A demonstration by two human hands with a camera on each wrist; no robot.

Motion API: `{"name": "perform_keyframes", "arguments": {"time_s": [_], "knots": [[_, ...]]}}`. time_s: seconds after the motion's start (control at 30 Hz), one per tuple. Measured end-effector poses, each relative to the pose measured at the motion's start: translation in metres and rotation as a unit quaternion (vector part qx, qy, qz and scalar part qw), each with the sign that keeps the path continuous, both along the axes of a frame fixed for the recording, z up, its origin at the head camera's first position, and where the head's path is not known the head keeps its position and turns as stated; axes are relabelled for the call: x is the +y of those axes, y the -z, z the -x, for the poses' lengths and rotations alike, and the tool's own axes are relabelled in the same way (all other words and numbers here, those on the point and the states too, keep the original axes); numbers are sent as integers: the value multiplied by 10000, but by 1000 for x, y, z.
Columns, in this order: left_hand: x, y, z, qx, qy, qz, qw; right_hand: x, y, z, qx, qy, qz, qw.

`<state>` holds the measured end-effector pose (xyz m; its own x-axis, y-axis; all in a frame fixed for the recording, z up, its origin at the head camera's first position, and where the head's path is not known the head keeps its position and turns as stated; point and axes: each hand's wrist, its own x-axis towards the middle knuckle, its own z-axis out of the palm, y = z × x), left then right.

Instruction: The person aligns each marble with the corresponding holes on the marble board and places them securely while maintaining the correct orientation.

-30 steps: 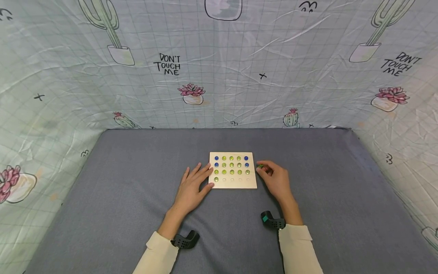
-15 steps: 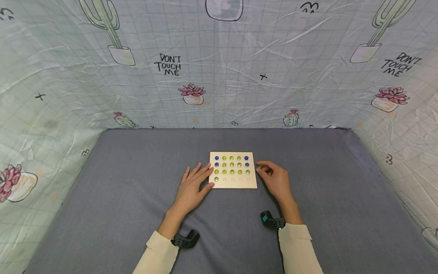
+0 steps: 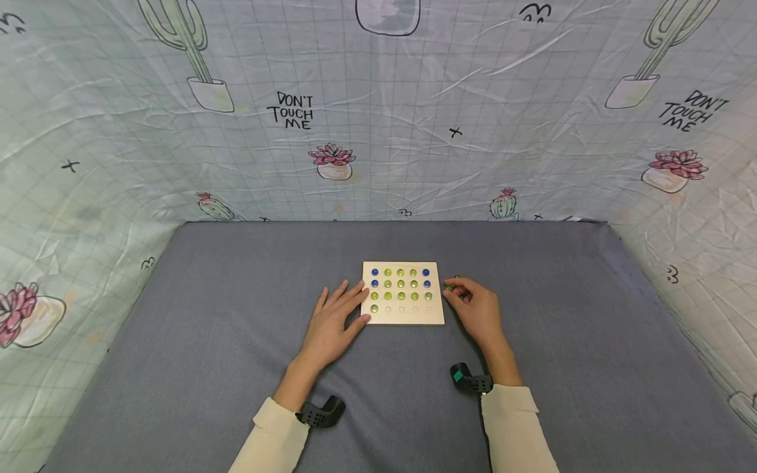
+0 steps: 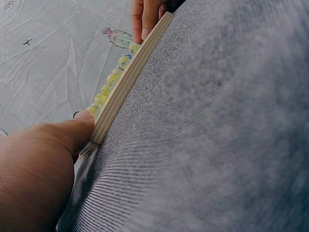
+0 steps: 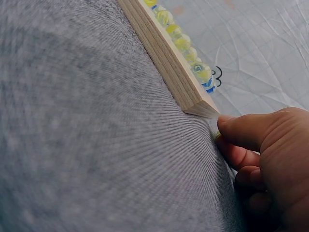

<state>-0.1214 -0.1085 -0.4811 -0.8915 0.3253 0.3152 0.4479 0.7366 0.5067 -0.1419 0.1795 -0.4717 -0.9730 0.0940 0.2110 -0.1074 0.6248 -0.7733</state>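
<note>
Pale rectangular wooden board (image 3: 408,318) bears glassy yellow-green and blue marbles (image 3: 401,284), left hand (image 3: 331,330) fingers spread on its edge, right hand (image 3: 480,312) pinching a small round green marble (image 3: 450,287).

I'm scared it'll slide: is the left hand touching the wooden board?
Touching. In the left wrist view, the left hand has its thumb against the wooden board at its near end, no gap showing.

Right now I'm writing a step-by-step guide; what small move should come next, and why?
Perhaps lift the green marble to the wooden board: the right hand appears to pinch it just off the board's right edge, four hollows in the front row look empty, and the left hand touches the left edge.
</note>
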Motion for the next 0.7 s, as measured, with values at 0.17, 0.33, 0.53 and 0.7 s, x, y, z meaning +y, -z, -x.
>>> {"name": "perform_keyframes", "arguments": {"time_s": [0.17,0.33,0.53,0.7], "knots": [[0,1,-1,13,0,1,10000,1,1,0,-22,49,23,10000],[1,1,-1,21,6,12,10000,1,1,1,14,49,40,10000],[1,1,-1,17,-2,25,10000,1,2,0,-39,86,32,9999],[1,2,-1,-1,-19,48,10000,1,1,-1,-58,87,-2,9999]]}}
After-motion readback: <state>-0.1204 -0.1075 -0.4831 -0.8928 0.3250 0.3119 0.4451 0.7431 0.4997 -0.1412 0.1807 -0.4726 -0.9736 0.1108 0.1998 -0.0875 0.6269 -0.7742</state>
